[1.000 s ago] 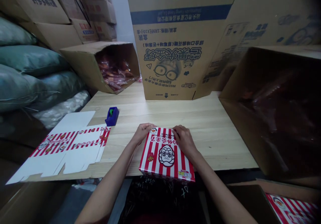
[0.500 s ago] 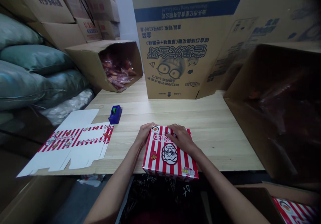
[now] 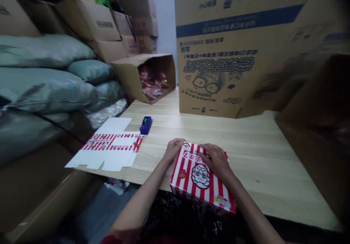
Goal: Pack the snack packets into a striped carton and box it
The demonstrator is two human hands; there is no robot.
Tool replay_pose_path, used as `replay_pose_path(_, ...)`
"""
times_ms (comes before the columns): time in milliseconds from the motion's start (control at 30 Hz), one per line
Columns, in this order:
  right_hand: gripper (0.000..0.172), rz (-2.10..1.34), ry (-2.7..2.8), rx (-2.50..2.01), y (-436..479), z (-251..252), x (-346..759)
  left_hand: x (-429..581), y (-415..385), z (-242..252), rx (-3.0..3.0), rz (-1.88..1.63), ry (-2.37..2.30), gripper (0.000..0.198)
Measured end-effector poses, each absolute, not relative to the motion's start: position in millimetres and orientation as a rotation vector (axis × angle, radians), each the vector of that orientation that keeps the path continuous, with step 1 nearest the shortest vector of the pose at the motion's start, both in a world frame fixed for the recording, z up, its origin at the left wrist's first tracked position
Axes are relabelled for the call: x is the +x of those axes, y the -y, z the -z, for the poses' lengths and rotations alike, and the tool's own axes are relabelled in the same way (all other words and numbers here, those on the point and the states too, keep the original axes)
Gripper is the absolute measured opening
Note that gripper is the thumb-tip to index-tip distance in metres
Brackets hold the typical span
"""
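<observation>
A closed red-and-white striped snack box (image 3: 184, 180) with a cartoon face on top sits at the table's near edge, its front jutting slightly past it. My left hand (image 3: 174, 149) is closed round the box's far left corner. Flat across the upper right of the top face lies my right hand (image 3: 216, 160), fingers stretched toward the far edge. The far side of the box, where the fingertips end, is partly hidden. Left of the hands stands a blue tape dispenser (image 3: 146, 126) with a green core.
Flat unfolded striped cartons (image 3: 115, 160) lie on the table's left. An open cardboard box (image 3: 131, 63) of wrapped pieces rests on its side behind. A tall carton (image 3: 216, 102) rises at the back, a dark open one (image 3: 308, 134) at right. Stuffed sacks (image 3: 49, 87) are piled left.
My view has swung left, so the scene sits further right. Both hands keep nearly the same hold on the striped box, which appears turned a little.
</observation>
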State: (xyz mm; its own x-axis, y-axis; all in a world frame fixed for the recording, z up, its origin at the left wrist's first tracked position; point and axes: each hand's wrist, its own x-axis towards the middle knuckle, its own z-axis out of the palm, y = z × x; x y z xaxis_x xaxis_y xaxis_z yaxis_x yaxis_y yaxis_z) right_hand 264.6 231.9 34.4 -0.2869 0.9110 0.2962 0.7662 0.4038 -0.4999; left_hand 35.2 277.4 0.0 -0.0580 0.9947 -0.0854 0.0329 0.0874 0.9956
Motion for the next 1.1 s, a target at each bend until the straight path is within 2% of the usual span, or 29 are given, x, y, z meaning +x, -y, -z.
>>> replay_pose_path(67, 0.031, -0.349, 2.121, -1.398, -233, -30, 265, 7, -284, 3, 1.177, -1.289, -1.555, 0.046)
replay_pose_path(200, 0.032, -0.355, 2.118, -1.378, -236, -23, 267, -77, -314, 2, 1.101, -1.431, -2.082, 0.07)
replay_pose_path(267, 0.032, -0.373, 2.112, -1.388, -236, -20, 268, -113, -335, 1, 1.076, -1.384, -2.237, 0.067)
replay_pose_path(367, 0.031, -0.416, 2.103, -1.406, -237, -16, 269, -142, -367, 5, 1.105, -1.251, -2.333, 0.049)
replay_pose_path(467, 0.032, -0.448, 2.088, -1.403, -238, -14, 269, -146, -386, 15, 1.165, -1.122, -2.356, 0.04)
replay_pose_path(667, 0.031, -0.469, 2.083, -1.414, -238, -16, 269, -129, -381, 32, 1.364, -0.862, -2.141, 0.033)
replay_pose_path(900, 0.03, -0.445, 2.09, -1.399, -235, -23, 267, -117, -394, 1, 1.2, -0.613, -1.895, 0.027)
replay_pose_path(1100, 0.028, -0.396, 2.087, -1.4, -236, -21, 265, -109, -404, -22, 1.021, -0.615, -1.85, 0.027)
